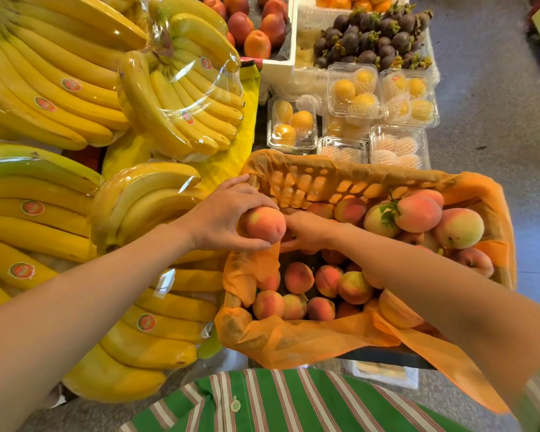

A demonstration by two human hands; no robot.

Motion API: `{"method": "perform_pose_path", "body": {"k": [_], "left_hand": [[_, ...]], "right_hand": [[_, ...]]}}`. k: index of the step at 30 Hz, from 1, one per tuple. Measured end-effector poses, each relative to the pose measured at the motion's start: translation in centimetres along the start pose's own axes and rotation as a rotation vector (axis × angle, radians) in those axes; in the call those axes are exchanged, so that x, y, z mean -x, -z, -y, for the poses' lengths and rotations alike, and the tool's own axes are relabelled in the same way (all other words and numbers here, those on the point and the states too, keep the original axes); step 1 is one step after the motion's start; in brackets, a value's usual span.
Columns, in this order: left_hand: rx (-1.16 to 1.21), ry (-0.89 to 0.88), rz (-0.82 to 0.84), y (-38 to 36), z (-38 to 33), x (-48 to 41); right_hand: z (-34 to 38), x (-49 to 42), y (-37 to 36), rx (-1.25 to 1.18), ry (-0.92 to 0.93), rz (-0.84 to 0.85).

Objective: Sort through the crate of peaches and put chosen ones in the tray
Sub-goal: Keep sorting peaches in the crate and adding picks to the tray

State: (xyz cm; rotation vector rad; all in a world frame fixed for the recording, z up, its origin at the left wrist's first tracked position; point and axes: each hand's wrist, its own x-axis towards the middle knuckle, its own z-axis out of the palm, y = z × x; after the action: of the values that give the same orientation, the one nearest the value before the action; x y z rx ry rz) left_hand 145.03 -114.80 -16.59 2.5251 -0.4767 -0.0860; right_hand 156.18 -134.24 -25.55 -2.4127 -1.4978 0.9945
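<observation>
An orange-lined crate [293,338] holds several pink-and-yellow peaches [328,280], piled higher at its right end. My left hand [222,219] grips one peach [265,225] above the crate's left rim, fingers curled over its top and thumb under it. My right hand [306,232] reaches down into the crate just right of that peach, its fingers lying among the fruit; whether they hold anything is hidden. No tray can be picked out for certain.
Wrapped banana bunches [175,98] fill the left side. Clear clamshell boxes of yellow fruit [353,92] stand behind the crate, with mangosteens [374,39] and nectarines [256,23] further back. Grey floor [493,120] lies to the right.
</observation>
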Motion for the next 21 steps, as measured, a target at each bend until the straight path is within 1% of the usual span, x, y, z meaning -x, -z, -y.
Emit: {"method": "perform_pose_path", "body": {"k": [2, 4, 7, 10, 12, 14, 16, 18, 21], "left_hand": [[0.005, 0.004, 0.005, 0.1, 0.0, 0.0], [0.013, 0.011, 0.011, 0.2, -0.1, 0.0], [0.022, 0.028, 0.013, 0.3, -0.5, 0.0], [0.024, 0.033, -0.005, 0.3, -1.0, 0.2], [0.028, 0.042, -0.021, 0.2, -1.2, 0.3], [0.038, 0.047, -0.046, 0.0, -1.4, 0.4], [0.067, 0.051, -0.084, 0.0, -1.9, 0.3], [0.119, 0.063, -0.120, 0.0, -2.6, 0.3], [0.215, 0.064, -0.131, 0.1, -3.5, 0.3]], "right_hand": [[-0.5, 1.2, 1.1, -0.018, -0.026, -0.053], [-1.2, 2.9, 2.0, -0.126, -0.035, -0.124], [-1.5, 5.7, 3.2, -0.419, -0.064, -0.193], [-0.9, 8.1, 4.3, -0.707, -0.091, -0.206], [-0.3, 9.5, 4.8, -0.895, -0.107, -0.161], [-0.1, 10.4, 4.7, -1.121, -0.103, -0.081], [0.2, 11.0, 4.6, -1.281, -0.079, -0.009], [0.3, 11.4, 4.5, -1.350, -0.044, 0.052], [0.5, 11.9, 4.2, -1.443, 0.000, 0.038]]}}
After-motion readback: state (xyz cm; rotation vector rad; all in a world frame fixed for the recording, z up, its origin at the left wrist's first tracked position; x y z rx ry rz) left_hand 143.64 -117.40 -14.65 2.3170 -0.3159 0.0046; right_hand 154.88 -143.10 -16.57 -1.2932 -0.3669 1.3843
